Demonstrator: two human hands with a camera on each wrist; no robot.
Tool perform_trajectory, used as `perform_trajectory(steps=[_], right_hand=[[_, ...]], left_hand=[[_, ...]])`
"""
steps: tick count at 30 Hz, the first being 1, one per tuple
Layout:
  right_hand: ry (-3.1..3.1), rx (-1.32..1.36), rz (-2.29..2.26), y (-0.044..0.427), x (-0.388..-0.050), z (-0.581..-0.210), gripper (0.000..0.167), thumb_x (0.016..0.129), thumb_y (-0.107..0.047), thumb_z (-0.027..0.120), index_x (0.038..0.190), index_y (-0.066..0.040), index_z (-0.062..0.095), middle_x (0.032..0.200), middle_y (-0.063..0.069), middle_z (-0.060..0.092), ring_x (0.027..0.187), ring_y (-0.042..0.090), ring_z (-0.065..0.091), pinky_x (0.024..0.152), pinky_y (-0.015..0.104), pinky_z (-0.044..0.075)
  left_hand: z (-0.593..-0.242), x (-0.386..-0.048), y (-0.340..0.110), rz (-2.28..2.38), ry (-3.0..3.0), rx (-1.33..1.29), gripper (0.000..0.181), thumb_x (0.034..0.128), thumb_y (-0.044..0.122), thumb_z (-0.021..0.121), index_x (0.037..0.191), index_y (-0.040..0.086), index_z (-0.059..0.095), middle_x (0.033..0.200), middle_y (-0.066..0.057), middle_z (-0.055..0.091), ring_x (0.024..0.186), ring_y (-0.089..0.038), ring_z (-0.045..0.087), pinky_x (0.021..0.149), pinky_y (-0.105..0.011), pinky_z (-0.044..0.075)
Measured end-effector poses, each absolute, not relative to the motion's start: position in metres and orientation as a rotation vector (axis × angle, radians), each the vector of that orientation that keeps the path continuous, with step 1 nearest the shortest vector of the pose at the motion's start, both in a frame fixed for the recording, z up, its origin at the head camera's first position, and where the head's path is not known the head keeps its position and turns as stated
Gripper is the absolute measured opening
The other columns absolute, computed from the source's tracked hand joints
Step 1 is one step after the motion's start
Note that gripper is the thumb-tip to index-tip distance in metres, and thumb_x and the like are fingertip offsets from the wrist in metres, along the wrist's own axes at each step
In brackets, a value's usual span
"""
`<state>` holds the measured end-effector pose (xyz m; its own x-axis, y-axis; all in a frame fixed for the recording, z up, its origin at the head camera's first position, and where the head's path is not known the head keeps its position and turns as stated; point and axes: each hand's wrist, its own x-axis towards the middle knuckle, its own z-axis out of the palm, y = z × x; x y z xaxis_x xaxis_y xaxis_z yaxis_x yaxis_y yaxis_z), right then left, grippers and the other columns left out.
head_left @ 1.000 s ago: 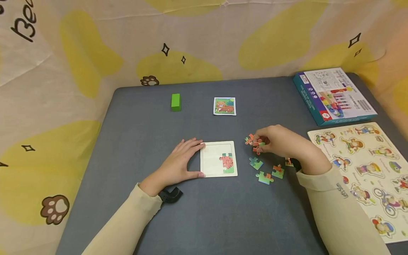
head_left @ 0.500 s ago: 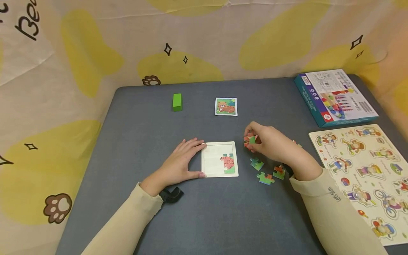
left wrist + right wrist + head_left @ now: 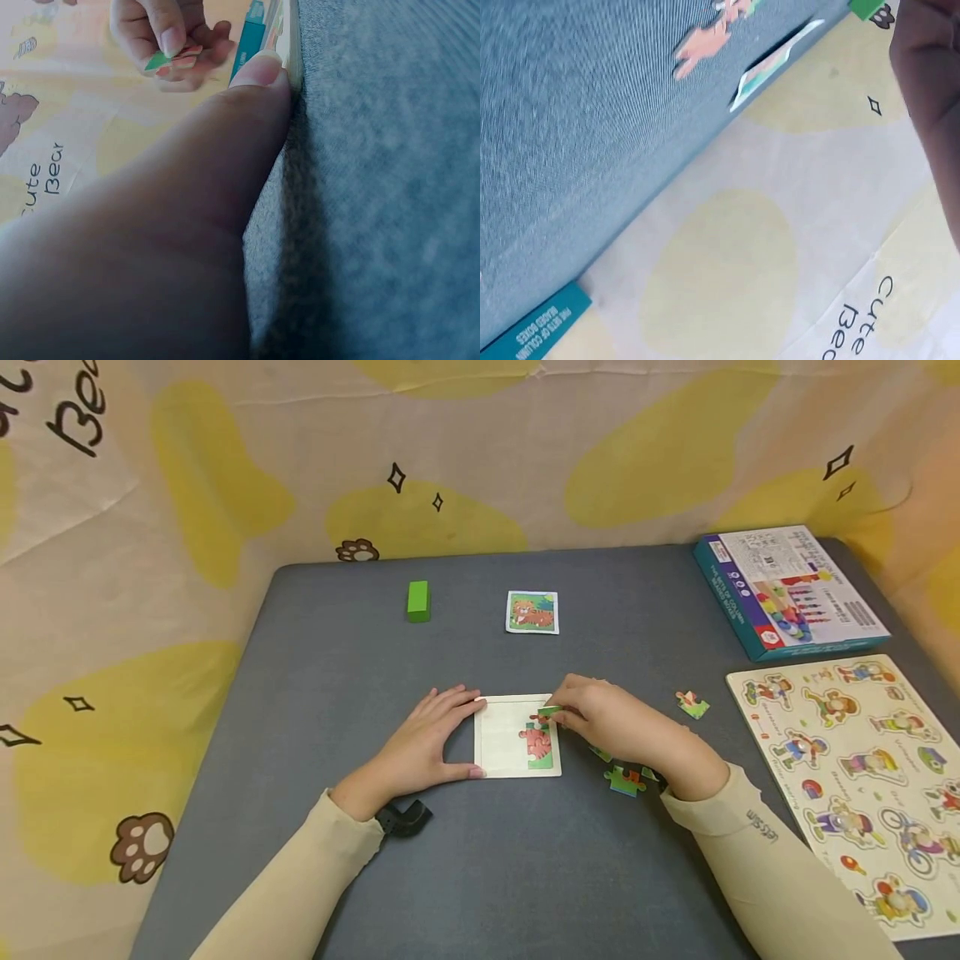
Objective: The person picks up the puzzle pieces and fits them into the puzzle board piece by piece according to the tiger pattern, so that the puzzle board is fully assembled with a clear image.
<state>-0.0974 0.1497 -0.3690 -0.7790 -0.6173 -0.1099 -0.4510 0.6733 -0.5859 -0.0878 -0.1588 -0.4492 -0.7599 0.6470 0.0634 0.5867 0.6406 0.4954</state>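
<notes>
My left hand [image 3: 420,739] rests at the left side of a small square puzzle tray [image 3: 498,739], fingers straight near its upper corner and thumb at its lower one. Joined red and green puzzle pieces [image 3: 536,750] lie along the tray's right side. Over the tray's upper right corner, my right hand [image 3: 615,718] pinches a green and red puzzle piece [image 3: 550,711] between thumb and fingers. That puzzle piece [image 3: 180,61] also shows in the left wrist view. In the right wrist view, a salmon-coloured piece [image 3: 703,49] lies on the table.
Loose puzzle pieces [image 3: 624,781] lie below the right hand, partly hidden; another loose piece [image 3: 692,703] lies farther right. Behind are a tiger picture card [image 3: 532,612] and a green block [image 3: 418,602]. A box [image 3: 787,589] and a picture board [image 3: 862,785] occupy the right side.
My right hand has picked up a puzzle piece from the loose ones and carried it left to the tray's upper right corner. The left hand and tray have stayed in place.
</notes>
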Motion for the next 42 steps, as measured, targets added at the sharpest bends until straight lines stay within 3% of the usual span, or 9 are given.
perform_trajectory(steps=[4,9,13,18,21,25,32,39,42], right_hand=[[2.562,-0.837,-0.808,0.145,-0.097,-0.372,0.007,0.104,-0.005,0.064,0.100,-0.008,0.070,0.080,-0.002,0.066,0.067,0.010,0.053,0.074,0.034,0.042],[2.593,-0.816,-0.868,0.139,-0.095,-0.373,0.008,0.100,-0.006,0.071,0.106,-0.009,0.067,0.076,-0.004,0.060,0.063,0.010,0.049,0.058,0.027,0.044],[2.658,-0.882,-0.929,0.136,-0.092,-0.376,0.014,0.092,-0.005,0.081,0.092,-0.012,0.068,0.076,-0.006,0.052,0.066,0.011,0.049,0.059,0.027,0.043],[2.645,-0.870,-1.008,0.129,-0.089,-0.381,0.019,0.089,-0.002,0.082,0.088,-0.013,0.066,0.079,-0.008,0.061,0.069,0.010,0.055,0.060,0.026,0.048],[2.616,-0.836,-1.018,0.124,-0.086,-0.383,0.017,0.090,-0.002,0.082,0.091,-0.011,0.067,0.075,-0.008,0.064,0.068,0.008,0.056,0.061,0.027,0.050],[2.599,-0.917,-1.006,0.120,-0.084,-0.387,0.013,0.091,0.001,0.079,0.100,-0.007,0.077,0.085,-0.007,0.066,0.074,0.007,0.059,0.069,0.028,0.054],[2.579,-1.129,-0.863,0.116,-0.081,-0.392,0.030,0.096,0.004,0.071,0.125,-0.005,0.075,0.095,-0.002,0.067,0.083,0.012,0.057,0.074,0.027,0.052],[2.577,-0.920,-0.995,0.108,-0.076,-0.394,0.022,0.086,0.004,0.083,0.098,-0.011,0.073,0.082,-0.009,0.070,0.074,0.004,0.061,0.066,0.024,0.053],[2.624,-0.952,-0.954,0.108,-0.076,-0.395,0.019,0.085,0.002,0.084,0.096,-0.012,0.079,0.084,-0.009,0.068,0.076,0.006,0.061,0.068,0.024,0.054]], left_hand=[[-0.449,-0.087,-0.160,0.758,2.737,1.020,0.097,0.0843,0.048,0.088,0.161,0.012,0.040,0.166,-0.006,0.035,0.158,-0.025,0.021,0.130,-0.050,0.007],[-0.448,-0.087,-0.160,0.762,2.736,1.020,0.098,0.0845,0.048,0.088,0.161,0.011,0.040,0.166,-0.006,0.036,0.158,-0.025,0.021,0.130,-0.049,0.007],[-0.447,-0.087,-0.160,0.766,2.734,1.031,0.095,0.0857,0.046,0.087,0.161,0.011,0.040,0.166,-0.006,0.036,0.158,-0.026,0.022,0.129,-0.051,0.008],[-0.448,-0.088,-0.159,0.770,2.738,1.031,0.097,0.0840,0.047,0.088,0.161,0.011,0.041,0.165,-0.006,0.037,0.158,-0.026,0.022,0.129,-0.051,0.009],[-0.448,-0.088,-0.159,0.770,2.740,1.032,0.098,0.0833,0.048,0.089,0.160,0.011,0.041,0.165,-0.006,0.037,0.157,-0.026,0.023,0.129,-0.051,0.009],[-0.448,-0.088,-0.159,0.767,2.736,1.027,0.097,0.0835,0.047,0.089,0.161,0.011,0.041,0.165,-0.006,0.037,0.157,-0.026,0.023,0.129,-0.051,0.009],[-0.448,-0.087,-0.159,0.764,2.733,1.016,0.097,0.0838,0.048,0.088,0.160,0.011,0.042,0.165,-0.006,0.037,0.157,-0.026,0.023,0.129,-0.051,0.009],[-0.449,-0.085,-0.161,0.780,2.738,1.017,0.097,0.0832,0.048,0.089,0.160,0.010,0.042,0.165,-0.007,0.038,0.157,-0.028,0.023,0.129,-0.051,0.009],[-0.449,-0.087,-0.159,0.787,2.740,1.031,0.097,0.0836,0.048,0.088,0.160,0.011,0.042,0.166,-0.006,0.037,0.158,-0.027,0.023,0.129,-0.051,0.009]])
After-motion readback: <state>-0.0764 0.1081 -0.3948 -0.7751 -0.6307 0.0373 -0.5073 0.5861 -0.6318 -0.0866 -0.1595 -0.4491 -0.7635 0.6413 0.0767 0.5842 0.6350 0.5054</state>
